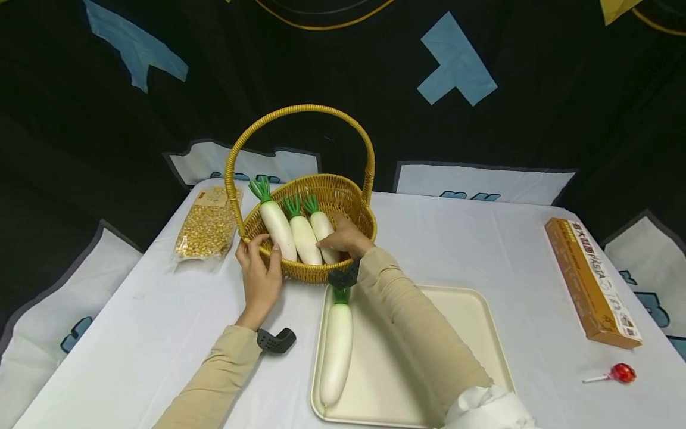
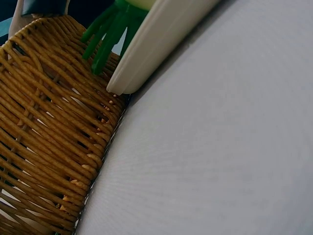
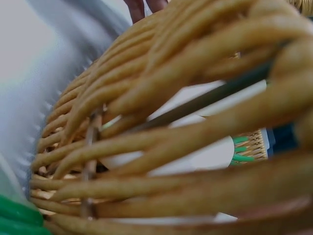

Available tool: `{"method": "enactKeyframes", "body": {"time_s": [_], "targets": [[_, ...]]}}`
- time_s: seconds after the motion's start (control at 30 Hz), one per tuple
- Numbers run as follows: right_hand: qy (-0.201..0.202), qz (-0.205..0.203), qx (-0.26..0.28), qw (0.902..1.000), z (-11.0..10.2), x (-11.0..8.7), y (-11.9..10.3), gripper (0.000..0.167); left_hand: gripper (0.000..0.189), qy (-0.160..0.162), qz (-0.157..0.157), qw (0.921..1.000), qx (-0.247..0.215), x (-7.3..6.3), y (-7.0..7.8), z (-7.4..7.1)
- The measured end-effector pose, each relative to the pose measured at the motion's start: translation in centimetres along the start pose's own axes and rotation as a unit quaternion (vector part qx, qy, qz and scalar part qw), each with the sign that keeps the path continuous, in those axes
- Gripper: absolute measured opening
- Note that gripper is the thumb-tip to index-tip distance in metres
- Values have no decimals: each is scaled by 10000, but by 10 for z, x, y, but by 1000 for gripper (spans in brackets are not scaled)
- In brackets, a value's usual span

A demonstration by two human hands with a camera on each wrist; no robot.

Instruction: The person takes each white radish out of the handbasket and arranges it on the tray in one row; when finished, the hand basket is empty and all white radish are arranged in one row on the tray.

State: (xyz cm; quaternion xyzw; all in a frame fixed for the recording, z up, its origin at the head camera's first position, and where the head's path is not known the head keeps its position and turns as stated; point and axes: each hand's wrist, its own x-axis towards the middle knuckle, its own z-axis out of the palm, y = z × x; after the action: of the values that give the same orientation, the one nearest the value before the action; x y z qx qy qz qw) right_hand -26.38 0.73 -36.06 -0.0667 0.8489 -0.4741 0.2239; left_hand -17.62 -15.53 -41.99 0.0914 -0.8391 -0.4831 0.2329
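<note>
A yellow wicker basket (image 1: 308, 275) with a tall arched handle holds a left white radish (image 1: 277, 229), a middle white radish (image 1: 304, 239) and a right white radish (image 1: 320, 226), green tops pointing away. My left hand (image 1: 261, 285) grips the basket's front left rim. Reaching in from the right, my right hand (image 1: 347, 237) holds the right radish, thumb across it and fingers by its far side. Another white radish (image 1: 336, 351) lies along the left side of a cream tray (image 1: 423, 357). Both wrist views show mostly the basket weave (image 2: 54, 112), close up.
A bag of corn kernels (image 1: 206, 229) lies left of the basket. Toward the table's right edge are a brown pasta box (image 1: 592, 280) and a red lollipop (image 1: 623, 373). A dark curtain (image 1: 343, 71) hangs behind the white-covered table (image 1: 455, 238).
</note>
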Motion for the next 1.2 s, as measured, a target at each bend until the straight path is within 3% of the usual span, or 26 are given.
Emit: {"method": "enactKeyframes", "body": {"time_s": [0.77, 1.2], "targets": [[-134, -748, -140, 9970, 1, 0, 6, 48, 36, 1, 3, 10000, 34, 0, -1, -1], [199, -871, 1126, 9896, -4, -6, 1, 47, 36, 12, 75, 10000, 26, 1, -1, 0]]}}
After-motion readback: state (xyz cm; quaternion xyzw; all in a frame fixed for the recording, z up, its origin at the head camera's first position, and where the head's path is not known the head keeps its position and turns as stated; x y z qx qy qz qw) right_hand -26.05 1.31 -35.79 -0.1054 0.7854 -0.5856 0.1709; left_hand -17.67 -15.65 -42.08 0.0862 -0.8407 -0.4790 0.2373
